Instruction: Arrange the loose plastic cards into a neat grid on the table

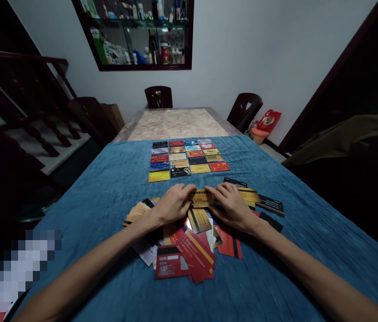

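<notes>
Between both hands is a gold VIP card [203, 199], its printed side facing me. My left hand [174, 202] pinches its left end, and my right hand [231, 206] has fingers closed at its right end. Under and around the hands lies a loose heap of cards. It includes a gold card with a dark stripe [199, 221], dark red cards [195, 255] and a red card [230, 241]. Farther off, several cards are laid in neat rows, with a yellow card [159, 175] and a black card [180, 172] in the nearest row.
A blue cloth [108, 183] covers the near part of the table, and a patterned tabletop [175, 123] shows beyond it. Dark wooden chairs [245, 109] stand around the far end. A stair railing is at the left, and a red bag [269, 120] sits at the right.
</notes>
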A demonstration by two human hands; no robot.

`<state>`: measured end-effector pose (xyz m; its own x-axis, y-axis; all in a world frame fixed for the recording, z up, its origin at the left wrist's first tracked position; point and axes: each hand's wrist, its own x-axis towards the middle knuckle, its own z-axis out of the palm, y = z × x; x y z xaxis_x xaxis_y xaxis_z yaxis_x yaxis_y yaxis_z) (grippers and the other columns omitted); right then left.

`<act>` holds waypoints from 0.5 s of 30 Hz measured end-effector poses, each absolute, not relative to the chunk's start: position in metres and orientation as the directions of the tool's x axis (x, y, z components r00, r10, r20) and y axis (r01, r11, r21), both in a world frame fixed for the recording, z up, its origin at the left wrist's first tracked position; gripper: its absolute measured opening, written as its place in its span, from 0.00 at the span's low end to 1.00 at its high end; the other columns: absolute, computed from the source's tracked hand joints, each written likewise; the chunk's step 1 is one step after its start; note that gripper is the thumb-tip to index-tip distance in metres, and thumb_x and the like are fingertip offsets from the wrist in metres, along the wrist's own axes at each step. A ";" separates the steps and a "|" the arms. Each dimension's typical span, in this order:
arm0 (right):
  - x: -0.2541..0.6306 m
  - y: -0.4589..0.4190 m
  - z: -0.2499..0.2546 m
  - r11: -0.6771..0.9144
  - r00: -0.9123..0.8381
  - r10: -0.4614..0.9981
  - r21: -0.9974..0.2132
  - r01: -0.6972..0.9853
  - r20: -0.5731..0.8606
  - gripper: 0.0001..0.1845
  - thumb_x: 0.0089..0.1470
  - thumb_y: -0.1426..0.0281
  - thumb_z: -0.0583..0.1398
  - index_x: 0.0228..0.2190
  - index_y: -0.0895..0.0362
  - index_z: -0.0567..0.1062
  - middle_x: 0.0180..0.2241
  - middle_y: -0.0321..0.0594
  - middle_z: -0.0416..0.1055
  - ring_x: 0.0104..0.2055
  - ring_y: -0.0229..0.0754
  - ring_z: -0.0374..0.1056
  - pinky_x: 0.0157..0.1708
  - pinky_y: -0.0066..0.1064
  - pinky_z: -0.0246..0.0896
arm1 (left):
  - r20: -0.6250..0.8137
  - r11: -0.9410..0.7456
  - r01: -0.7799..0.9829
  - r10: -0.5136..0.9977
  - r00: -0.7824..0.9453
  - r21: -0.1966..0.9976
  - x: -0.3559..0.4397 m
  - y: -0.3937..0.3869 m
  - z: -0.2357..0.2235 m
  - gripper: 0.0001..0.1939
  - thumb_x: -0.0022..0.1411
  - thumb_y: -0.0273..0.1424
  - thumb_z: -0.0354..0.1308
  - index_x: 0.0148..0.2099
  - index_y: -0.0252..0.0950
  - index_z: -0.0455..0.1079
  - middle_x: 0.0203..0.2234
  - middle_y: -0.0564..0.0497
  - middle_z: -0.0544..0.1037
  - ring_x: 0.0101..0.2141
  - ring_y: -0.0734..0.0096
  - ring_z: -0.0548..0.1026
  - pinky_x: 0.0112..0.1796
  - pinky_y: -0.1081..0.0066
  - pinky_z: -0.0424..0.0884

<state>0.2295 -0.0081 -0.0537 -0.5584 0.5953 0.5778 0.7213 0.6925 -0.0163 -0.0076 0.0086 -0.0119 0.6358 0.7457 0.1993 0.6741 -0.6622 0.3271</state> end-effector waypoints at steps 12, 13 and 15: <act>0.231 -0.005 -0.041 0.674 -0.540 0.608 -0.018 0.739 0.583 0.24 0.61 0.61 0.57 0.56 0.57 0.68 0.45 0.51 0.69 0.48 0.53 0.61 0.45 0.44 0.60 | 0.236 -0.712 0.632 0.700 0.674 0.308 -0.016 0.013 -0.003 0.24 0.58 0.30 0.60 0.57 0.38 0.64 0.47 0.44 0.68 0.47 0.58 0.69 0.49 0.56 0.70; 0.230 -0.004 -0.041 0.674 -0.539 0.605 -0.017 0.738 0.586 0.24 0.61 0.61 0.57 0.55 0.57 0.69 0.47 0.52 0.68 0.49 0.53 0.60 0.45 0.45 0.61 | 0.249 -0.714 0.629 0.698 0.671 0.306 -0.017 0.015 -0.004 0.24 0.58 0.29 0.60 0.57 0.38 0.64 0.47 0.44 0.67 0.47 0.58 0.69 0.49 0.56 0.70; 0.230 -0.001 -0.039 0.683 -0.549 0.597 -0.012 0.730 0.586 0.24 0.61 0.61 0.57 0.55 0.57 0.69 0.48 0.53 0.67 0.50 0.54 0.60 0.45 0.45 0.61 | 0.267 -0.725 0.624 0.688 0.674 0.293 -0.018 0.017 -0.003 0.23 0.58 0.29 0.60 0.57 0.37 0.65 0.46 0.43 0.67 0.46 0.58 0.68 0.48 0.56 0.71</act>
<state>0.2299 -0.0009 -0.0395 -0.5487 0.5967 0.5856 0.7300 0.6833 -0.0123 -0.0184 0.0170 -0.0033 0.6744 0.6883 0.2673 0.6236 -0.7248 0.2931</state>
